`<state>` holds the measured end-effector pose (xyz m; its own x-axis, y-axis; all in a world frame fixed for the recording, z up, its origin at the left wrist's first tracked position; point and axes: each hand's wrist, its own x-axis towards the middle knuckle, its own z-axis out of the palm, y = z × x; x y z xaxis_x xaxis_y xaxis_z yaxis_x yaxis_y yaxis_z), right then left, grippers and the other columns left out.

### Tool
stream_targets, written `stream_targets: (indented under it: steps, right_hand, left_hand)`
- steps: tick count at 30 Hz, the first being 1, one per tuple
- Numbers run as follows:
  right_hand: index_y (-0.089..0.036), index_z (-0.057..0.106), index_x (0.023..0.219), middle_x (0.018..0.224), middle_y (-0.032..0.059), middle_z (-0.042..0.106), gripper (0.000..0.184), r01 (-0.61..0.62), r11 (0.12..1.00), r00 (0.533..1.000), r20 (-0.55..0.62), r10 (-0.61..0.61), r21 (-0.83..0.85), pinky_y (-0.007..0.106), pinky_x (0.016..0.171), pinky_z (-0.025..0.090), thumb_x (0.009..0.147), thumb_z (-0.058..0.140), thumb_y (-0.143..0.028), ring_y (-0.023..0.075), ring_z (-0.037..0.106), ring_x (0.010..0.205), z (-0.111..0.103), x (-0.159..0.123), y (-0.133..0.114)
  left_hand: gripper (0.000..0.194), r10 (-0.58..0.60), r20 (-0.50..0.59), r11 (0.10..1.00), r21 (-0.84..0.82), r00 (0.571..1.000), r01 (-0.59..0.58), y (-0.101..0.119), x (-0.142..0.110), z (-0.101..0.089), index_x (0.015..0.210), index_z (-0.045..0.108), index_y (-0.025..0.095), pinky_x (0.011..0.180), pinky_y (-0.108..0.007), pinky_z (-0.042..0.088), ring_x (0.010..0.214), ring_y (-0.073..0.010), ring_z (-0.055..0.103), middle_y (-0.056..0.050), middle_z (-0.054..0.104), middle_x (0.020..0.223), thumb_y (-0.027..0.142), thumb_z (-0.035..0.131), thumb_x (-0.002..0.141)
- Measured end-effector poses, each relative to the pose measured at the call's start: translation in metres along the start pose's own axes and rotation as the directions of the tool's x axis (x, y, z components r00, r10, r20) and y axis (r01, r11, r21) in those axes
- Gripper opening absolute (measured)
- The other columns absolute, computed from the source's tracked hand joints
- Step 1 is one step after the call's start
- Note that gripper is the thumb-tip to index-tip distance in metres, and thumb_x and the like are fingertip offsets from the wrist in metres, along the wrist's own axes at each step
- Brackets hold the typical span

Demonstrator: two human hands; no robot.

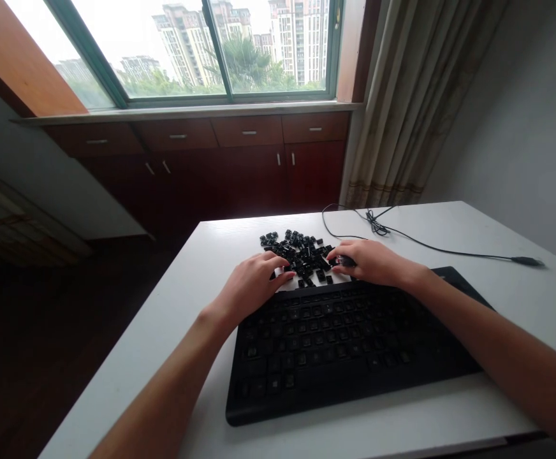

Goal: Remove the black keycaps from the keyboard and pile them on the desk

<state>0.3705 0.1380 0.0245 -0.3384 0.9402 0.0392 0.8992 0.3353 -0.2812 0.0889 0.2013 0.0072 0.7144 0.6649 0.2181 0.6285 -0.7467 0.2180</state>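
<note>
A black keyboard (326, 370) lies on the white table, with many of its keys bare of caps. Behind its back edge is a loose heap of black keycaps (307, 255). My left hand (254, 284) rests at the heap's left side, thumb and forefinger apart beside the caps. On the right side, my right hand (373, 261) is curled around a small dark object (346, 261), too unclear to name. Its fingertips point at the heap, and the forearm crosses above the keyboard's right part.
A black cable (431, 248) with a tied bundle runs over the white table (512, 306) to a plug (526, 261) at the right. Beyond the table's far edge stand dark red cabinets (220, 178) under a window. A curtain (393, 95) hangs to the right.
</note>
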Motion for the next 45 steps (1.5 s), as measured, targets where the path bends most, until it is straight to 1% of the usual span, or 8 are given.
stream_targets:
  steps: [3,11,17,21,26,30,38,45]
  right_hand:
    - [-0.028,0.069,0.117,0.111,0.0045,0.07,0.032,-0.005,1.0,1.0,-0.015,0.005,-0.005,0.031,0.075,0.048,0.093,0.058,-0.045,0.0221,0.067,0.09,0.001,-0.004,-0.002]
    - [-0.025,0.06,0.135,0.117,0.009,0.068,0.05,0.036,0.998,0.999,-0.003,-0.036,-0.05,0.032,0.073,0.048,0.092,0.059,-0.05,0.0246,0.068,0.092,0.0,0.011,-0.015]
    - [-0.025,0.066,0.122,0.116,0.0069,0.069,0.035,0.034,0.998,0.999,0.015,-0.033,-0.054,0.03,0.073,0.047,0.091,0.06,-0.041,0.0231,0.068,0.091,-0.002,0.016,-0.014]
    - [-0.025,0.064,0.126,0.119,0.007,0.068,0.037,-0.002,0.998,1.0,-0.004,0.002,-0.064,0.031,0.074,0.047,0.091,0.058,-0.035,0.0241,0.067,0.094,-0.002,0.019,-0.014]
    - [-0.024,0.069,0.116,0.113,0.0093,0.068,0.036,-0.035,0.996,0.999,-0.011,0.034,-0.088,0.03,0.07,0.046,0.096,0.05,-0.047,0.0236,0.066,0.09,0.0,0.031,-0.026]
    - [-0.024,0.071,0.112,0.112,0.0086,0.069,0.036,-0.03,0.993,0.999,0.038,0.035,-0.11,0.027,0.067,0.045,0.093,0.054,-0.049,0.022,0.066,0.089,0.0,0.039,-0.034]
    - [-0.025,0.072,0.105,0.098,0.0085,0.074,0.044,-0.149,0.974,0.979,0.114,0.17,-0.171,0.029,0.067,0.045,0.089,0.054,-0.062,0.0242,0.067,0.086,-0.003,0.055,-0.041]
    - [-0.022,0.07,0.103,0.101,0.0087,0.072,0.028,-0.225,0.95,0.956,0.141,0.259,-0.218,0.031,0.071,0.049,0.091,0.059,-0.045,0.0225,0.067,0.089,-0.005,0.059,-0.057]
  left_hand:
    - [0.034,0.0,-0.014,1.0,-0.001,1.0,0.0,0.002,-0.001,0.001,0.108,0.07,0.023,0.073,-0.033,0.051,0.085,-0.0207,0.067,-0.006,0.071,0.105,0.048,0.049,0.099]
    - [0.031,-0.002,-0.03,0.999,-0.032,1.0,0.001,0.004,-0.001,0.003,0.11,0.07,0.023,0.078,-0.034,0.053,0.089,-0.0211,0.068,-0.006,0.071,0.108,0.041,0.047,0.1]
    - [0.025,-0.005,-0.038,0.998,-0.067,0.999,0.003,0.003,-0.001,0.004,0.109,0.07,0.024,0.082,-0.034,0.054,0.093,-0.0209,0.068,-0.005,0.071,0.109,0.032,0.048,0.099]
    - [0.023,-0.016,-0.043,0.993,-0.116,0.999,0.011,0.004,-0.002,0.004,0.109,0.07,0.023,0.084,-0.035,0.054,0.093,-0.0207,0.068,-0.004,0.071,0.111,0.028,0.051,0.097]
    - [0.023,-0.046,-0.06,0.986,-0.165,0.997,0.036,0.003,-0.001,0.006,0.109,0.07,0.023,0.083,-0.033,0.054,0.091,-0.02,0.068,-0.004,0.072,0.11,0.027,0.051,0.096]
    - [0.023,-0.062,-0.069,0.982,-0.182,0.996,0.049,0.002,0.0,0.009,0.109,0.07,0.023,0.077,-0.031,0.054,0.085,-0.0184,0.068,-0.003,0.071,0.107,0.029,0.053,0.095]
    - [0.02,-0.067,-0.078,0.977,-0.207,0.995,0.05,0.002,0.001,0.011,0.105,0.072,0.023,0.075,-0.03,0.052,0.081,-0.0179,0.067,-0.004,0.071,0.103,0.032,0.058,0.094]
    - [0.024,-0.067,-0.086,0.973,-0.226,0.994,0.047,0.0,0.002,0.013,0.113,0.071,0.024,0.076,-0.031,0.052,0.083,-0.0185,0.067,-0.004,0.07,0.104,0.031,0.06,0.093]
